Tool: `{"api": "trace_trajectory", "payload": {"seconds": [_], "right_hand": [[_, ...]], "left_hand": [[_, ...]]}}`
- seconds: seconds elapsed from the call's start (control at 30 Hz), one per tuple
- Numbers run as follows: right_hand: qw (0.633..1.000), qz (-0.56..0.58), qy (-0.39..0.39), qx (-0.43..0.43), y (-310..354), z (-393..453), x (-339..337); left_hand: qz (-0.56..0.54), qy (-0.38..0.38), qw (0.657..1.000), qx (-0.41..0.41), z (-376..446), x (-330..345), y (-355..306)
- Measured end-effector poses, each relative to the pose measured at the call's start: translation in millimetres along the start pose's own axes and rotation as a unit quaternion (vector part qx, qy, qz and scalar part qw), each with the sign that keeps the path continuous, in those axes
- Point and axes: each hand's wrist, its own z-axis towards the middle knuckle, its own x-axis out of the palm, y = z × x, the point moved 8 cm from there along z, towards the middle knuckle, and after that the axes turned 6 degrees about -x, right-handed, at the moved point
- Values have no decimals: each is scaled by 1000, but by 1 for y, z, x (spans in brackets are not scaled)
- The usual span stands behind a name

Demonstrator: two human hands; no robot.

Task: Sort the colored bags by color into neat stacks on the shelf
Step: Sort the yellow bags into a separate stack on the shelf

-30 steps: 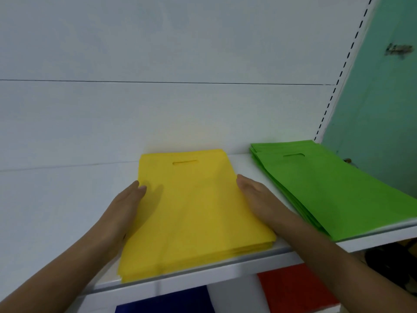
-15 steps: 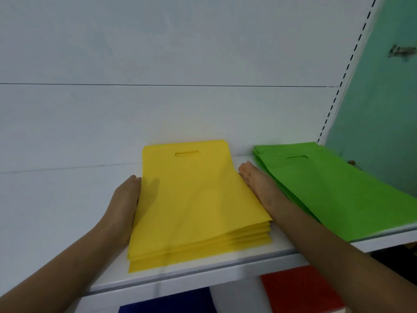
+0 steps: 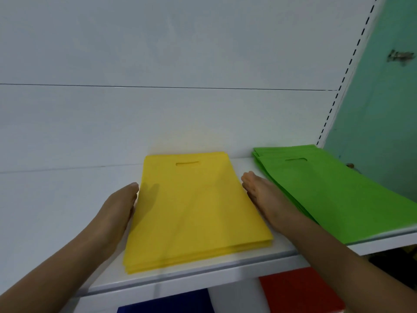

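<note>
Yellow bags (image 3: 194, 208) squared flat | left hand (image 3: 117, 213), right hand (image 3: 266, 199) straight-fingered, flanking edges

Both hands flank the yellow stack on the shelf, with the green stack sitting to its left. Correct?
Not quite. In the head view the green stack lies right of the yellow stack. The left hand and right hand do flank the yellow one on the shelf.
</note>
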Motion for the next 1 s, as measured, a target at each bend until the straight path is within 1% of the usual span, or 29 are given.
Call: {"api": "trace_trajectory", "payload": {"seconds": [0.03, 0.17, 0.27, 0.33, 0.4, 0.47, 0.53, 0.6, 0.63, 0.7, 0.83, 1.0], "right_hand": [[1000, 2, 8, 5, -1, 1, 5], [999, -20, -28, 3, 8, 7, 7], [998, 11, -58, 5, 18, 6, 4], [997, 35, -71, 8, 18, 8, 2], [996, 64, -68, 7, 17, 11, 4], [996, 51, -69, 7, 20, 13, 8], [996, 29, -81, 3, 28, 16, 12], [997, 30, -73, 2, 27, 25, 15], [998, 14, -69, 4, 23, 29, 14], [998, -6, -55, 12, 10, 34, 10], [999, -17, -36, 16, 3, 33, 6], [998, -43, -34, 12, 3, 43, 10]], "left_hand": [[3, -5, 1000, 2, 1, 1, -2], [31, 2, 1000, 2, 0, 20, -17], [11, 5, 1000, -3, 10, 13, -18], [-19, -14, 1000, 10, 20, -5, -22], [-34, -42, 998, 20, 26, -21, -27], [-40, -51, 998, 17, 32, -23, -28], [-45, -53, 998, 8, 33, -10, -30], [-19, -28, 999, 0, 27, 9, -27], [-3, -9, 1000, 1, 21, 18, -26], [13, 6, 1000, 11, 12, 27, -24], [-4, -12, 1000, 9, 16, 16, -22], [37, -43, 998, 6, 26, 14, -27]]}}
